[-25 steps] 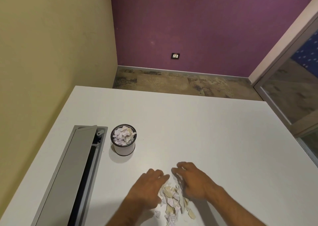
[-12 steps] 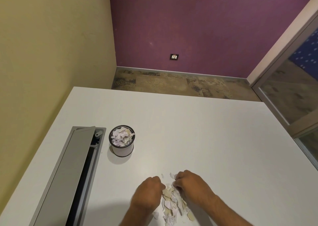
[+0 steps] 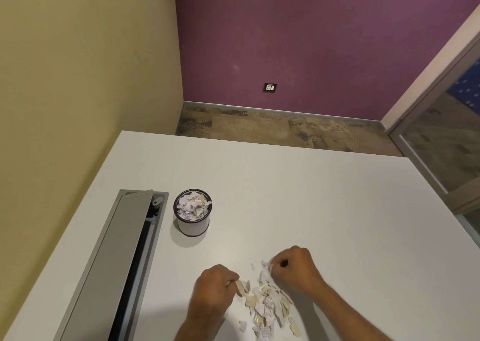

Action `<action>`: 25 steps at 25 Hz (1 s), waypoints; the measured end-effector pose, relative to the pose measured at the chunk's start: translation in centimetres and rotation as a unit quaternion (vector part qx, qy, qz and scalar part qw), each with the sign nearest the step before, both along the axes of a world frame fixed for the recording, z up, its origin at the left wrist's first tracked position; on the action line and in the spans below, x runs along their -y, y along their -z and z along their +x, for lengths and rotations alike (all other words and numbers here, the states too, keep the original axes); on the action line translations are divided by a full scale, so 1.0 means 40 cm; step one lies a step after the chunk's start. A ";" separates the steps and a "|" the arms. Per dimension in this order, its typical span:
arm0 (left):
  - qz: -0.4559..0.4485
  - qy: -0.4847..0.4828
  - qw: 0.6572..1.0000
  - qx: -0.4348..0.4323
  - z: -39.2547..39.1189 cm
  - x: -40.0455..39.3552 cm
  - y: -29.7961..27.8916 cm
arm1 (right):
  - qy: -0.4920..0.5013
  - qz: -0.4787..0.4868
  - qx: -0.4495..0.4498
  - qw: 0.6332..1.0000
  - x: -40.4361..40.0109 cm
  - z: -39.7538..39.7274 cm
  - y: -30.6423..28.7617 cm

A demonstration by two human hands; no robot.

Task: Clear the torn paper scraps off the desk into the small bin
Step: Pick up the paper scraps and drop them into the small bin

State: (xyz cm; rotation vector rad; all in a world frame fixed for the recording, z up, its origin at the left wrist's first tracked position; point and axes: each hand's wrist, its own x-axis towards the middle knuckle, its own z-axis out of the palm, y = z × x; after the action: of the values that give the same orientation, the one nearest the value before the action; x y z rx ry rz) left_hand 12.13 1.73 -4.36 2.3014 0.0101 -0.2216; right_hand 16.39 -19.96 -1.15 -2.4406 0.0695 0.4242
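A yellow wall (image 3: 78,81) stands at nine o'clock, a purple wall (image 3: 311,42) with a wall socket (image 3: 270,87) at twelve, patterned carpet (image 3: 272,130) below, and a glass partition (image 3: 446,138) at three.

A white bench (image 3: 311,198) is seen; torn paper scraps (image 3: 267,304) between the hands, a full small bin (image 3: 193,226) beyond the left hand (image 3: 214,292).

Bin (image 3: 192,217) left, behind scraps (image 3: 267,304)

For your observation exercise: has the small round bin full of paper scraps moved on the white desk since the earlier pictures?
No. The small round bin sits beside the far end of the grey cable tray, just as before.
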 end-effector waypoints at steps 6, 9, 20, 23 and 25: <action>-0.097 -0.112 0.989 -0.006 -0.027 -0.069 -0.024 | 0.132 0.325 -0.070 0.934 -0.144 0.112 -0.145; -0.109 -0.158 0.981 0.001 -0.043 -0.094 -0.029 | 0.040 0.241 0.027 0.969 -0.268 0.190 -0.192; -0.271 -0.167 0.942 -0.104 -0.182 -0.288 -0.114 | -0.361 -0.299 0.083 0.879 -0.550 0.311 -0.160; -0.353 -0.156 0.876 -0.289 -0.257 -0.357 -0.062 | -0.411 -0.341 0.087 0.841 -0.562 0.328 -0.158; -0.300 -0.135 0.905 -0.269 -0.286 -0.360 -0.048 | -0.439 -0.361 0.084 0.818 -0.566 0.334 -0.150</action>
State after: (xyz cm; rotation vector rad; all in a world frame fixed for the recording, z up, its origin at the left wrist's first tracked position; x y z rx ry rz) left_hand 0.70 16.11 -2.42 1.5449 0.4742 -0.6180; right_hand 29.74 2.69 4.85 -3.1245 -1.2289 0.6484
